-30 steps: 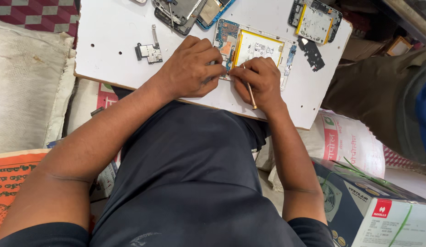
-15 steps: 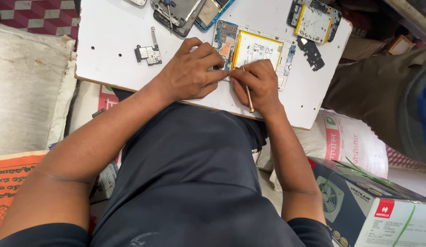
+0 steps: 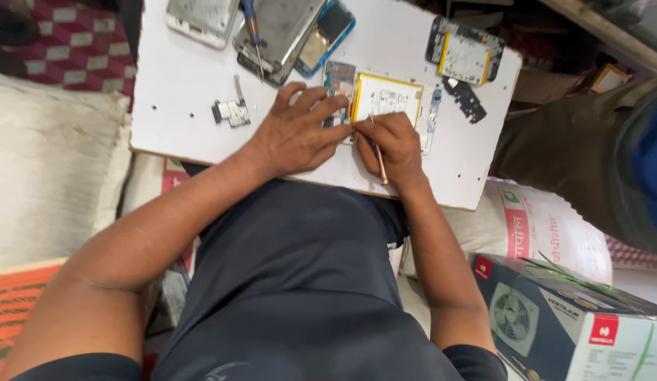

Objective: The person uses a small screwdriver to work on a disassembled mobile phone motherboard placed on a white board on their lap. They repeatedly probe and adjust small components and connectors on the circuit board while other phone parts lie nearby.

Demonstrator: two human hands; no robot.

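Here I look down on a white bench (image 3: 187, 85) laid across the lap, with an opened phone (image 3: 385, 106) near its front edge. My left hand (image 3: 300, 134) lies flat on the phone's left side, its fingers (image 3: 321, 106) spread and pressing on the blue circuit board (image 3: 339, 81) to steady it. My right hand (image 3: 392, 144) has its fingers pressed together around a thin wooden-coloured stick tool (image 3: 378, 155), pinching it like a pen; the tip meets the lower left corner of the yellow-edged white battery (image 3: 386, 99).

Progress, as I judge it: the phone's back is already off and its insides are exposed, while the battery sits in its frame, so prying or loosening appears to be under way and not finished. Other parts lie stripped about the bench: a silver back cover (image 3: 201, 20), a grey phone shell (image 3: 279, 32) with a blue-handled screwdriver (image 3: 252, 32) across it, a small loose component (image 3: 231, 111), a second opened phone (image 3: 464, 56), and a black bracket (image 3: 466, 99).

Edges and room: the work sits just beside the bench's front edge. Bare bench lies to the left; the right corner is nearer. A cardboard box (image 3: 568, 324) and a printed sack (image 3: 540, 226) crowd the lower right.
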